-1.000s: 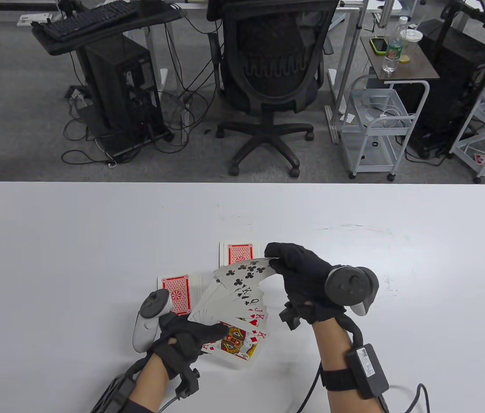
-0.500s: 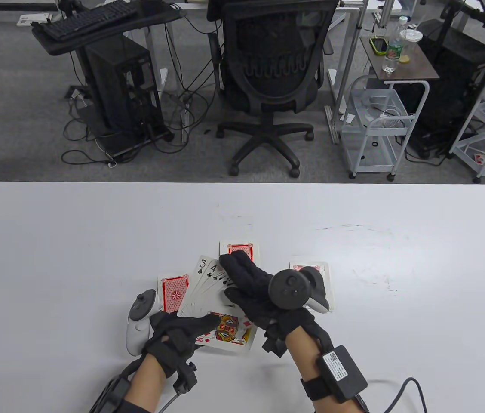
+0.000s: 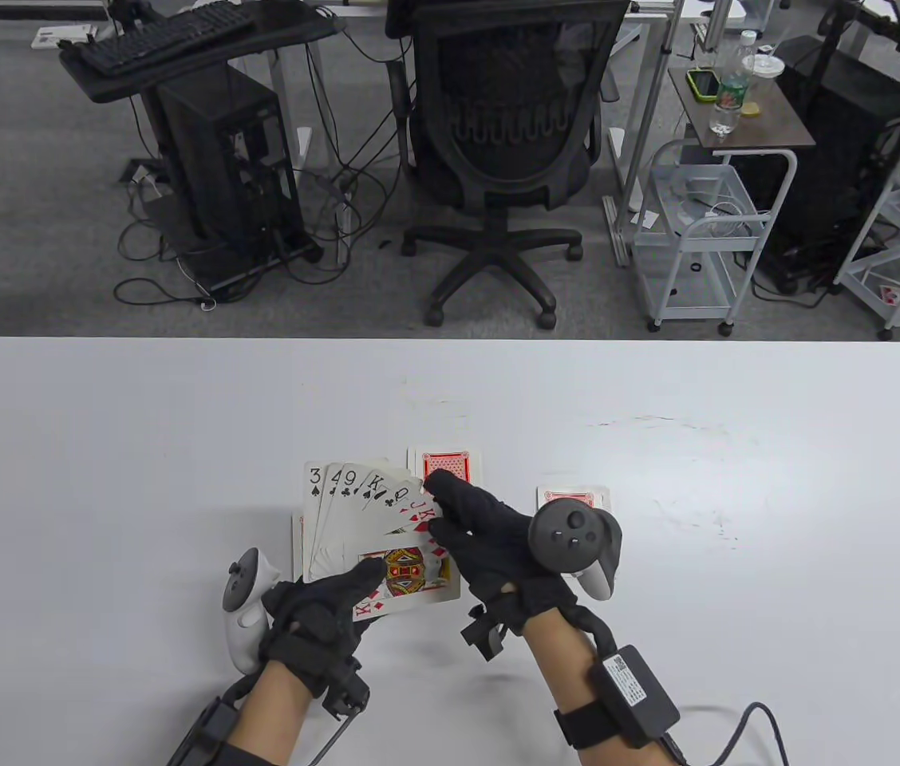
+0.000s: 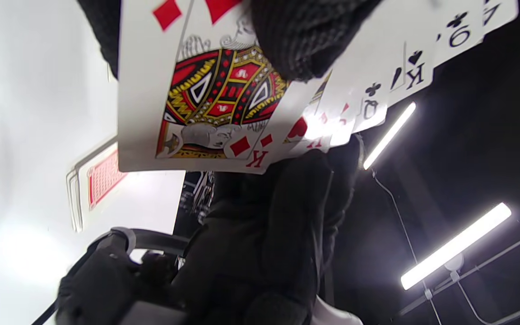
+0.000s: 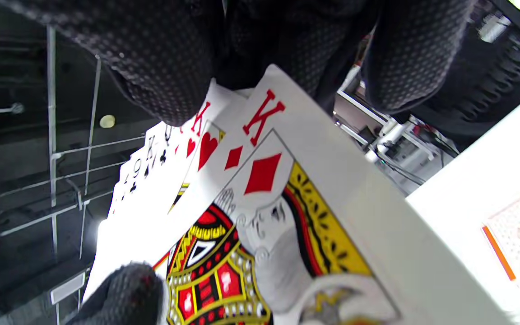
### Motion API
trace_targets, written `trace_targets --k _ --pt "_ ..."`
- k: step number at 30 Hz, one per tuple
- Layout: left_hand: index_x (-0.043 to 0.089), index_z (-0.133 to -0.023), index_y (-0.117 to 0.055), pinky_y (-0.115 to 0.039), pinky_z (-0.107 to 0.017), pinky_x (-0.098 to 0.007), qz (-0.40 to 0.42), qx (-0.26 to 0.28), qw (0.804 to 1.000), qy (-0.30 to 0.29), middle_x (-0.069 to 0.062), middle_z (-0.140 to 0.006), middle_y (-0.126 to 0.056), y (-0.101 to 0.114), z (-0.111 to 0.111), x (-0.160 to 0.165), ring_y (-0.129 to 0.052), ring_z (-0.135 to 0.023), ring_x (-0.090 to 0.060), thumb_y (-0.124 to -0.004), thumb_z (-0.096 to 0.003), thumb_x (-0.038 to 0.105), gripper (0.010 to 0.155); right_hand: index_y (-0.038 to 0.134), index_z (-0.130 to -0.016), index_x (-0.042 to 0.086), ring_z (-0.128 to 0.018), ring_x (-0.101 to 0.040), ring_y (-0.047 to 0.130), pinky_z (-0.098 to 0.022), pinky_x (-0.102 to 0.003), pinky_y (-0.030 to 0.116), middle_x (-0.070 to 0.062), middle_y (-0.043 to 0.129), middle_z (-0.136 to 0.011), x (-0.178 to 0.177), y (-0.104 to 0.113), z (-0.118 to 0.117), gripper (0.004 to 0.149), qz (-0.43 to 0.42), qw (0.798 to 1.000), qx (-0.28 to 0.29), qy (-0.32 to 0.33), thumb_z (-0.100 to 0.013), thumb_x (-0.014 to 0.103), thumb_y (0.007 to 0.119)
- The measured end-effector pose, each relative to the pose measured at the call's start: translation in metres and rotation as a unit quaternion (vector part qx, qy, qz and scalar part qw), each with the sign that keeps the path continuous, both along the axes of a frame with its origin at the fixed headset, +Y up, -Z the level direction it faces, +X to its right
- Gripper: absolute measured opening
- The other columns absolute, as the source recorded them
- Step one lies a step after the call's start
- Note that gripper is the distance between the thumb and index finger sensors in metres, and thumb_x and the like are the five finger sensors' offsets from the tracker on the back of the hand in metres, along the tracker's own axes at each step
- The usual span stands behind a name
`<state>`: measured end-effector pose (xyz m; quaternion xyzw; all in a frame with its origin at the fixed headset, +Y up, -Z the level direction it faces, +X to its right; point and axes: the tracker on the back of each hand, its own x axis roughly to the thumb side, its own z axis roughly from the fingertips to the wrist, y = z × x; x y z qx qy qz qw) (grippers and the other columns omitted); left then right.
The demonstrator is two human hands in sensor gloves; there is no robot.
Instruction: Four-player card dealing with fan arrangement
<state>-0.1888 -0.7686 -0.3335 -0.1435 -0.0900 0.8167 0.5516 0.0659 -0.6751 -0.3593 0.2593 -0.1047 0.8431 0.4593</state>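
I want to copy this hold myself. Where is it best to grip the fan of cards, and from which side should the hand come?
Grip the fan of cards at its lower corner, where all cards overlap, coming from the near side as the left hand does: thumb on the king of diamonds, fingers behind. The spread top edges would likely slip.
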Motion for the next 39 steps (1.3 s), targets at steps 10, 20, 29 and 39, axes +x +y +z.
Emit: trace_targets --k 10,20,29,39 --pt "0.043 -0.102 -0.06 -0.083 -0.06 -0.05 -0.037 0.001 0.999 0.032 0.011 -0.103 -0.077 0.002 0.001 -0.004 -0.088 -0.091 -0.034 -0.081 -0.0531 0.024 0.057 0.068 -0.1 0.014 -0.089 -0.047 0.078 -0.056 -0.07 0.063 -0.021 0.059 -0.103 -0.012 0.003 0.013 0.054 0.025 0.996 0.074 -0.04 -0.053 0.034 0.084" --pt "0.043 -0.101 -0.061 -0.083 -0.06 -0.051 -0.092 0.033 0.995 -0.019 0.01 -0.102 -0.079 0.006 -0.001 0.005 -0.091 -0.089 -0.033 -0.083 -0.0515 0.023 0.058 0.069 -0.089 0.009 -0.074 -0.044 0.093 -0.052 -0.064 0.071 -0.02 0.079 -0.086 0.002 0.008 0.005 0.041 0.038 0.998 0.025 -0.053 -0.055 0.03 0.076" --pt "0.044 -0.1 -0.063 -0.085 -0.057 -0.05 -0.115 0.042 0.99 -0.076 0.01 -0.102 -0.08 0.007 -0.005 0.008 -0.093 -0.087 -0.033 -0.083 -0.0511 0.022 0.058 0.065 -0.089 0.012 -0.057 -0.032 0.102 -0.05 -0.06 0.073 -0.009 0.087 -0.074 0.035 0.017 -0.01 0.041 -0.012 0.998 -0.002 -0.057 -0.051 0.026 0.071" --pt "0.041 -0.101 -0.064 -0.086 -0.055 -0.051 -0.182 0.032 0.969 -0.163 0.008 -0.101 -0.082 0.001 -0.002 0.03 -0.095 -0.085 -0.035 -0.083 -0.0505 0.021 0.057 0.069 -0.087 0.021 -0.072 -0.03 0.095 -0.056 -0.06 0.069 -0.001 0.086 -0.081 0.058 0.05 0.002 0.041 -0.051 0.986 0.119 -0.102 -0.047 0.028 0.074"
